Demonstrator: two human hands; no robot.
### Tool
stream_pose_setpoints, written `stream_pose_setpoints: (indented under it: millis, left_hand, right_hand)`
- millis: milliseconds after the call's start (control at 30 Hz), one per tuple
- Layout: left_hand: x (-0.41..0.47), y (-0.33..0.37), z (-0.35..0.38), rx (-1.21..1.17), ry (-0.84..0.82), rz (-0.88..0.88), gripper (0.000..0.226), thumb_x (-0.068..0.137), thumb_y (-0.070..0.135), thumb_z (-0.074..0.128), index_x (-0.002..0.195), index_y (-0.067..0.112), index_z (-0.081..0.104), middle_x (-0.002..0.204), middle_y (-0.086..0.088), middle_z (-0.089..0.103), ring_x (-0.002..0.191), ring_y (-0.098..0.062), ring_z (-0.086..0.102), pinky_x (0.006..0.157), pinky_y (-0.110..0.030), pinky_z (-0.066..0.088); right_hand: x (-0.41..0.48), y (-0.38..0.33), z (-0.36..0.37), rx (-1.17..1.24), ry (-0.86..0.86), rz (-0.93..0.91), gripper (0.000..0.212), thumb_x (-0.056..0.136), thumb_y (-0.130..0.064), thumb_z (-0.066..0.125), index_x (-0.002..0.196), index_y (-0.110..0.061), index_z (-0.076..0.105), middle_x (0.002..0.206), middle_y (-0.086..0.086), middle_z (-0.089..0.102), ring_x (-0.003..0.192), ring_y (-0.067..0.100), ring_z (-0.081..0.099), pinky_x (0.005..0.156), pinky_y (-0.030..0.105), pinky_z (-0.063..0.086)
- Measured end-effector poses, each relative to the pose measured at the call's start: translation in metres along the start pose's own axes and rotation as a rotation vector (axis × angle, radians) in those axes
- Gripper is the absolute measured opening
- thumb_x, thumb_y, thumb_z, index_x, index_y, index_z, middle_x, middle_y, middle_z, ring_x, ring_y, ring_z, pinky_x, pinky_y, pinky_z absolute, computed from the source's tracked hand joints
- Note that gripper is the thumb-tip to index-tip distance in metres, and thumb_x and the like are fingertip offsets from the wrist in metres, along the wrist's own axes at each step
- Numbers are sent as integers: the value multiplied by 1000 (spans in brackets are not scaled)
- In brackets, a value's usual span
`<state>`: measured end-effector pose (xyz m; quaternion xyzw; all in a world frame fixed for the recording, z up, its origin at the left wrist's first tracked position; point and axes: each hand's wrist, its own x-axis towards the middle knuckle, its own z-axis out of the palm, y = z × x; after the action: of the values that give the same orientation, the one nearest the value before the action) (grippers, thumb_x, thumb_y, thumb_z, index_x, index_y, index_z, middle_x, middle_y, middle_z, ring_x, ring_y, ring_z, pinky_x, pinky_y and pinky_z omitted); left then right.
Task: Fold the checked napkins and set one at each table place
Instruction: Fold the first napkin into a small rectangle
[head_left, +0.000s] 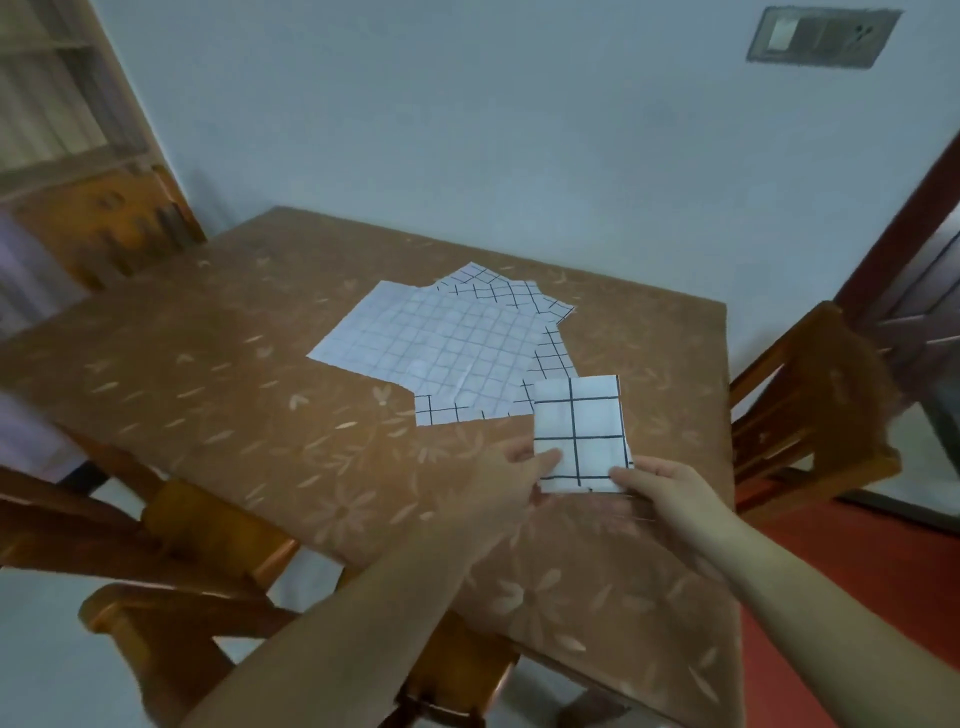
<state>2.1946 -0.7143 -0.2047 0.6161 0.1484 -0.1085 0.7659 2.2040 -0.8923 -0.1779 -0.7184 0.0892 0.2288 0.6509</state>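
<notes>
One folded checked napkin (579, 434) is being held over one desk (208, 374) by two hands, the left hand (511, 480) and the right hand (670, 493). At least three unfolded napkins (441, 348) are lying overlapped there. Three wooden chairs are standing around: one far-left chair (111, 223), one near-left chair (171, 561), one right chair (815, 395).

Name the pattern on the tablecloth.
Brown tablecloth with pale flowers and leaves; head view.

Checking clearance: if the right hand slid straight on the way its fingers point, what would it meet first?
Probably the pile of unfolded checked napkins, beyond the small folded checked napkin that the right hand holds; depth is unclear.
</notes>
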Motion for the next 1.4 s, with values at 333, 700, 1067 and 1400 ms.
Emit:
stream_pose_setpoints:
  millis: [333, 700, 1067, 1400]
  left_hand:
    - [20, -26, 86, 140, -61, -78, 21, 97, 16, 58, 118, 14, 59, 90, -9, 74, 66, -20, 69, 71, -34, 55]
    - [80, -44, 276, 76, 152, -112, 18, 98, 16, 56, 114, 22, 63, 85, 2, 76, 70, -11, 70, 73, -28, 53]
    - [176, -66, 320, -46, 349, -219, 27, 98, 20, 56, 125, 22, 58, 104, 0, 68, 75, -12, 66, 69, -26, 55]
    - [278, -71, 343, -251, 534, -235, 24, 95, 14, 61, 119, 8, 55, 78, -6, 66, 69, -14, 62, 69, -26, 55]
  right_hand:
    - [42, 13, -102, -189, -56, -50, 14, 96, -7, 56, 100, 1, 68, 91, 23, 73, 78, 35, 71, 82, 50, 57]
    - [105, -7, -296, -299, -166, -11, 14, 97, -10, 54, 98, -15, 67, 80, 10, 71, 62, 16, 66, 62, 29, 54]
    - [214, -36, -339, -447, -217, 7, 18, 97, -11, 53, 108, -9, 67, 83, 6, 72, 66, 14, 66, 62, 24, 53]
    - [327, -55, -360, -619, -246, 37, 16, 97, -9, 55, 111, -4, 63, 89, 15, 69, 59, 14, 62, 44, 16, 46]
